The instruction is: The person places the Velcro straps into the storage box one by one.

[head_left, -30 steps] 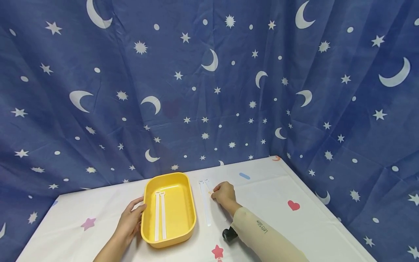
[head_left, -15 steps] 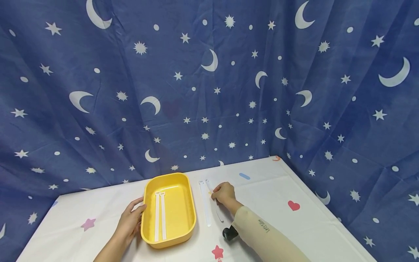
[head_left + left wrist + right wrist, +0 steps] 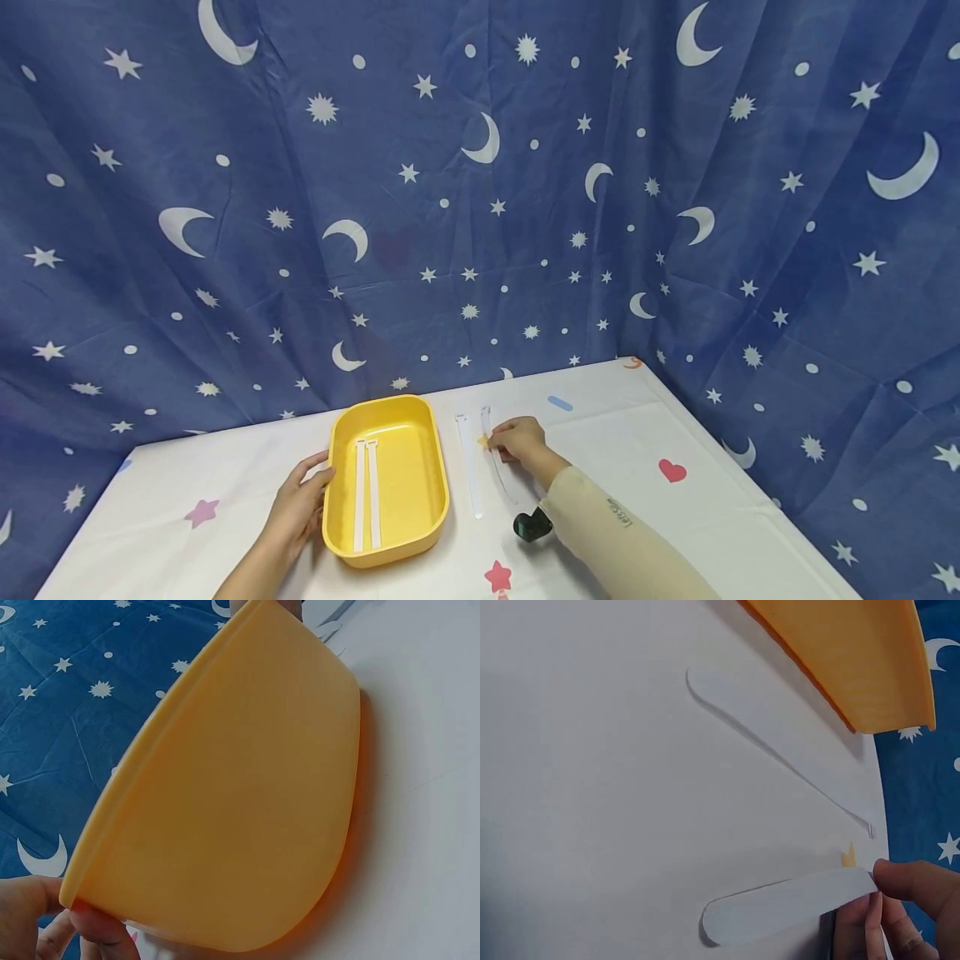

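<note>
A yellow plastic tub (image 3: 411,487) stands on the table, two white straps (image 3: 375,496) with slotted ends lying side by side along its left half. My left hand (image 3: 296,504) grips the tub's left side, thumb and fingers at the rim in the left wrist view. To the right of the tub, my right hand (image 3: 522,440) pinches a third white strap (image 3: 787,906) between thumb and fingers near its slotted end. Its long tail bows toward me, raised over the cloth. Another white strap (image 3: 471,467) lies flat between the tub and my right hand.
A white cloth with printed shapes, such as a red heart (image 3: 672,471), covers the table. Blue curtains (image 3: 420,208) with moons and stars rise behind and at the right. A black rounded device (image 3: 532,525) sits at my right wrist.
My right hand has lifted the pinched strap and drawn it slightly right, away from the strap lying beside it. The left hand and the tub have stayed in place.
</note>
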`<action>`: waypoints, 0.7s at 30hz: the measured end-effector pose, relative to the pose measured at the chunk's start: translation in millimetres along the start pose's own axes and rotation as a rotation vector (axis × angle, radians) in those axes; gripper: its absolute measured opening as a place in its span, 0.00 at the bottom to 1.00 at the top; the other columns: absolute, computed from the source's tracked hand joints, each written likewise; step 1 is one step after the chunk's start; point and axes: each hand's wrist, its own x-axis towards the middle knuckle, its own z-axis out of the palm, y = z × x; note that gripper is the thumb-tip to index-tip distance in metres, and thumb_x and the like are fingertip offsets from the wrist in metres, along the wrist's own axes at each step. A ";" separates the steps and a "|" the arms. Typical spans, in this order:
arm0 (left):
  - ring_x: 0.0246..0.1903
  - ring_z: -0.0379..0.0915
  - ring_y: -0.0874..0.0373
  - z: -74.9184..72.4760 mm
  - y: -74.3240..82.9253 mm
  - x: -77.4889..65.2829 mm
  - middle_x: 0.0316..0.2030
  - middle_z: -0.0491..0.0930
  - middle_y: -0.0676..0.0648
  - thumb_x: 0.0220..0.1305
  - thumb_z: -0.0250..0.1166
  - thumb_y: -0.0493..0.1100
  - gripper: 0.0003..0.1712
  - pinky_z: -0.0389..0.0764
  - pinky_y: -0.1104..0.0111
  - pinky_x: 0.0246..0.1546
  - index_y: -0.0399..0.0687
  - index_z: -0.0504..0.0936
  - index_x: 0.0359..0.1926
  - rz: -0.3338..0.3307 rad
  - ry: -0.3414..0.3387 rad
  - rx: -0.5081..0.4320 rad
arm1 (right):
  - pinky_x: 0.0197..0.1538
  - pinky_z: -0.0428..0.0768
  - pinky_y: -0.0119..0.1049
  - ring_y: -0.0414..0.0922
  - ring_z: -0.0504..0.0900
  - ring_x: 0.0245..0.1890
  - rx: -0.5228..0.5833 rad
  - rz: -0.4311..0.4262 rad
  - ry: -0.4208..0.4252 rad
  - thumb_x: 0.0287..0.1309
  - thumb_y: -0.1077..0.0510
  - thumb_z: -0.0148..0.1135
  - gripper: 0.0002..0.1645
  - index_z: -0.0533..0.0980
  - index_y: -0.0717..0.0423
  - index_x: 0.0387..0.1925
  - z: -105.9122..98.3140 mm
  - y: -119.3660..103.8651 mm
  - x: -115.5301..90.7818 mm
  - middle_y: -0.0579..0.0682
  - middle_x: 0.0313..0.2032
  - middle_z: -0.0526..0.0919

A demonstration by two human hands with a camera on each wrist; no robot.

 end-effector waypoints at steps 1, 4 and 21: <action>0.43 0.81 0.59 0.0 0.0 -0.2 0.56 0.75 0.36 0.74 0.52 0.46 0.32 0.84 0.66 0.41 0.45 0.56 0.74 0.002 -0.001 -0.001 | 0.21 0.78 0.25 0.36 0.74 0.16 0.008 0.010 -0.005 0.45 0.67 0.72 0.08 0.84 0.64 0.32 -0.4 -0.1 0.5 0.47 0.19 0.80; 0.42 0.81 0.59 0.0 0.1 -0.5 0.55 0.76 0.37 0.74 0.52 0.46 0.32 0.84 0.66 0.41 0.45 0.56 0.74 0.005 -0.001 -0.003 | 0.21 0.76 0.24 0.36 0.74 0.16 0.041 0.037 -0.033 0.46 0.67 0.71 0.09 0.84 0.65 0.33 -2.8 -1.8 -0.3 0.47 0.19 0.80; 0.42 0.81 0.59 -0.7 -0.1 -0.7 0.53 0.78 0.39 0.74 0.52 0.45 0.32 0.84 0.67 0.40 0.45 0.56 0.74 0.010 -0.008 -0.015 | 0.23 0.79 0.24 0.37 0.76 0.18 0.236 0.174 -0.175 0.51 0.72 0.66 0.17 0.78 0.72 0.45 -8.1 -4.2 -1.9 0.48 0.20 0.78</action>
